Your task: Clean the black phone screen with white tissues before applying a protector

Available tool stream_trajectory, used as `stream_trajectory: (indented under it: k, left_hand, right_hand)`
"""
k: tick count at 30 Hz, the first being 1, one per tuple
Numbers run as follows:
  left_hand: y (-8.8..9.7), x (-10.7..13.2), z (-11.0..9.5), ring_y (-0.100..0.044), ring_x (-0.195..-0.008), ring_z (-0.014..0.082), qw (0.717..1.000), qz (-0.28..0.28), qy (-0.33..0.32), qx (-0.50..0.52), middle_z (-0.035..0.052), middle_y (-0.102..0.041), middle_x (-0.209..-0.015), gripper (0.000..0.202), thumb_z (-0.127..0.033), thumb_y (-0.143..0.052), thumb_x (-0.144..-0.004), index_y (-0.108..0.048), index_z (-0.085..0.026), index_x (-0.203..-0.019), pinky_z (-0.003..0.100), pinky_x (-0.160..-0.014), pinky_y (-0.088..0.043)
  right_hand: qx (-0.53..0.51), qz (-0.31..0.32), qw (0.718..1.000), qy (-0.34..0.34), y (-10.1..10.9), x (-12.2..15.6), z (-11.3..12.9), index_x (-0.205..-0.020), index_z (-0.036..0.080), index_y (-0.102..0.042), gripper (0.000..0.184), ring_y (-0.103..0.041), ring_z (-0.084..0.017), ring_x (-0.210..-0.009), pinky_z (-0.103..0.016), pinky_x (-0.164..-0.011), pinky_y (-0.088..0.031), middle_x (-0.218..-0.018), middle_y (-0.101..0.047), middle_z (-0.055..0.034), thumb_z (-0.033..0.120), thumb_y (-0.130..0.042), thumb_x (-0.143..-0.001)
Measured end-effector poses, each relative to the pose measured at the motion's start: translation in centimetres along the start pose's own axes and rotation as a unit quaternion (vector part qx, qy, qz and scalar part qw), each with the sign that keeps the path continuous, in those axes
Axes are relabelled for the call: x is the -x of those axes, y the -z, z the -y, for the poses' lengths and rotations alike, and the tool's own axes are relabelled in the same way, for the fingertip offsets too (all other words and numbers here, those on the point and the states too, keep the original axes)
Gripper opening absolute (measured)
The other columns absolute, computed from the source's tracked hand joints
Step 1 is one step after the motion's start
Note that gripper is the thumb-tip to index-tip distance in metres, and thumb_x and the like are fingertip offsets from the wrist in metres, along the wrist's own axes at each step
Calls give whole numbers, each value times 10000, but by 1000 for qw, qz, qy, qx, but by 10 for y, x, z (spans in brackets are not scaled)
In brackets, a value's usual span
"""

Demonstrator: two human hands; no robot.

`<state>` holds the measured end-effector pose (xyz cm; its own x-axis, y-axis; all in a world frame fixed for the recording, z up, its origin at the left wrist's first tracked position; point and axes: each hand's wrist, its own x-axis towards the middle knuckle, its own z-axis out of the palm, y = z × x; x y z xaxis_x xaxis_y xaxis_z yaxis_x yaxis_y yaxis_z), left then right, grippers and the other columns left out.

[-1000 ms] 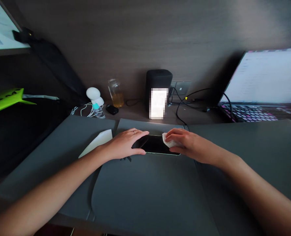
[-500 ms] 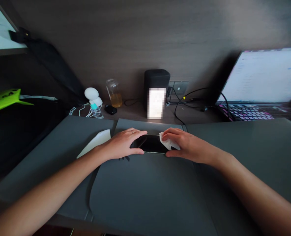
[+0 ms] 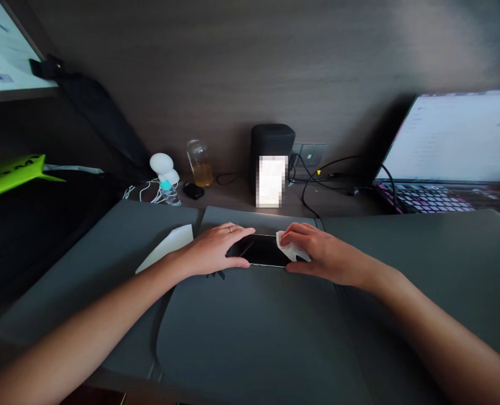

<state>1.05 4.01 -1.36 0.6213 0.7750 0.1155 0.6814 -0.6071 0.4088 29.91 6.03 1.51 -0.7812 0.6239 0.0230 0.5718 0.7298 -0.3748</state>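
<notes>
A black smartphone (image 3: 262,251) lies lengthwise, screen up, on a dark grey desk mat (image 3: 254,326). My left hand (image 3: 216,247), with a ring on one finger, grips the phone's left end, thumb along the near edge and fingers at the far edge. At the right end, my right hand (image 3: 317,250) is closed on a white wipe (image 3: 289,247) pressed against the screen; its thumb rests by the near edge. Part of the wipe is hidden under the fingers. A white sheet (image 3: 165,247) of paper lies just left of my left hand.
Behind the mat stand a black speaker-like box (image 3: 272,138), a bottle of amber liquid (image 3: 201,169), a small bottle with a teal top (image 3: 169,193), a white round device (image 3: 163,165) and a black fob (image 3: 193,190). Cables (image 3: 309,191) run toward a laptop (image 3: 452,140) at right.
The whole view has shifted slightly, so everything sits a little lower and to the right. Both hands, the phone and the wipe keep nearly the same places relative to each other.
</notes>
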Motion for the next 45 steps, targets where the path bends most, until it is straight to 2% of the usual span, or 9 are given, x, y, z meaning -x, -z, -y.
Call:
stream_trajectory:
  k: [11,17,25,33,45]
  left_hand:
    - [0,0,0,-514,-1240,270,1000,-2,-2,-2,62,-572,-1352,620,-477,-647,-890,-423,-272,-1430,384,-1016,-444]
    - [0,0,0,-537,-1216,254,1000,-10,-12,-2,70,-587,-1328,569,-468,-642,-898,-481,-232,-1390,366,-1018,-445]
    - [1,-1,-1,-551,-1210,271,1000,-6,-7,-1,79,-597,-1327,536,-456,-651,-889,-519,-249,-1366,410,-1013,-457]
    - [0,-1,1,-556,-1207,263,1000,-7,-10,-3,94,-595,-1326,541,-456,-658,-890,-527,-227,-1363,399,-1007,-464]
    - [1,0,1,-564,-1200,264,1000,-5,-13,-15,105,-596,-1326,532,-455,-654,-902,-531,-221,-1363,387,-988,-475]
  right_hand:
    - [9,12,1000,-7,1,-1,1,-1053,215,-583,254,-563,-232,-970,-378,-835,-462,-1062,-570,-71,340,-672,-850]
    - [2,4,1000,-4,1,0,-1,-1083,225,-597,274,-588,-234,-978,-380,-852,-464,-1095,-588,-72,348,-671,-850]
    - [-5,-8,1000,2,0,1,-2,-1092,241,-617,273,-604,-235,-977,-388,-854,-474,-1100,-603,-70,368,-660,-854]
    - [-3,-8,1000,-5,2,1,0,-1103,232,-631,277,-617,-238,-1003,-393,-870,-483,-1131,-612,-73,347,-668,-854]
    - [18,-15,1000,20,2,2,-3,-1143,232,-663,286,-632,-221,-1027,-378,-909,-485,-1181,-620,-66,329,-663,-873]
